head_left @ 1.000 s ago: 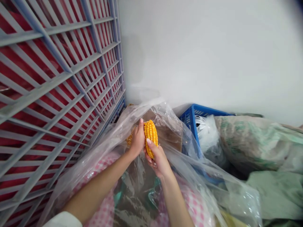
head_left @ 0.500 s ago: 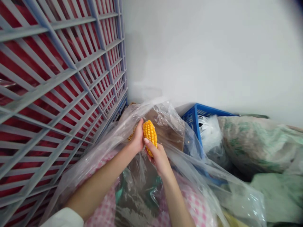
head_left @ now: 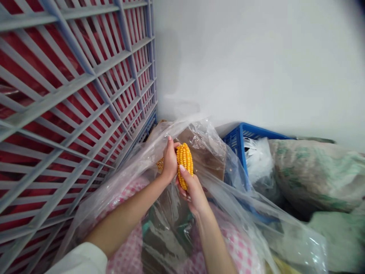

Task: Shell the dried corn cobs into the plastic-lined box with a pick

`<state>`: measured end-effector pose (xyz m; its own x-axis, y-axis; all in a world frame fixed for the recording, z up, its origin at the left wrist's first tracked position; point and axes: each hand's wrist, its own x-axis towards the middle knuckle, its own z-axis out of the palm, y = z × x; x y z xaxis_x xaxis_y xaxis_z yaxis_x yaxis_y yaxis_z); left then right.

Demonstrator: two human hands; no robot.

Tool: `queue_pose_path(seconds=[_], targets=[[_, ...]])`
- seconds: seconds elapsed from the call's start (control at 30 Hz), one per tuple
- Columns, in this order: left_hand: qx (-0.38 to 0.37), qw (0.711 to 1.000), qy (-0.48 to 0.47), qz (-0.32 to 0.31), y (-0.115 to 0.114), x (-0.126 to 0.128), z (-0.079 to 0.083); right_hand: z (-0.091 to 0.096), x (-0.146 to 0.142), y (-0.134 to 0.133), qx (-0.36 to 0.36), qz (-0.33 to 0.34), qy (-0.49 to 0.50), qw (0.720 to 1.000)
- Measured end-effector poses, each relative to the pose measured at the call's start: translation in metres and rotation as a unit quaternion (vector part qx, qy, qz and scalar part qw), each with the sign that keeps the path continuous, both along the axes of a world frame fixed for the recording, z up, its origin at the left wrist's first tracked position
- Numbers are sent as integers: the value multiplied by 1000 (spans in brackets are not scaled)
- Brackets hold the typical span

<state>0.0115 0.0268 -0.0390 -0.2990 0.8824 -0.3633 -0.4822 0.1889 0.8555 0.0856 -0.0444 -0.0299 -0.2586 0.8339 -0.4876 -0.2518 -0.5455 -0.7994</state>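
Observation:
A yellow ear of corn [head_left: 185, 161] with full rows of kernels stands tilted in front of me, above a large clear plastic bag [head_left: 159, 213] spread over my lap. My right hand [head_left: 192, 188] is wrapped round its lower end, thumb lying along the kernels. From the left side, my left hand [head_left: 170, 160] grips the upper part; its thumb points up and its other fingers are partly hidden behind the ear. Golden kernels [head_left: 160, 163] show beside my left hand. Beneath the plastic lies brown cardboard [head_left: 211, 156].
A tall grey slatted crate [head_left: 94, 76] with red material behind its bars rises close on the left. At right are a blue crate [head_left: 242, 133] holding white plastic bags [head_left: 258, 156], and a stained woven sack [head_left: 310, 171]. A white wall [head_left: 242, 64] stands behind.
My left thumb has lifted off the top of the ear and now points up. The ear and both hands appear slightly further right, as does the whole scene.

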Motion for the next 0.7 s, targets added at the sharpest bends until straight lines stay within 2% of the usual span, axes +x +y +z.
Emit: queue_pose_path(seconds=[0.17,0.33,0.47,0.57,0.7], targets=[[52,996,65,-13,-2,1,-6,1,1,-2,-21,5,37,999],[95,986,137,-24,-4,0,-2,8,-2,-3,-71,0,127,989],[97,974,161,-126,4,-6,4,12,6,0,-85,-43,165,982],[109,966,127,-198,8,-9,8,12,16,3,-104,-15,207,973],[141,938,127,-290,6,-10,14,13,24,5,-91,40,195,976]])
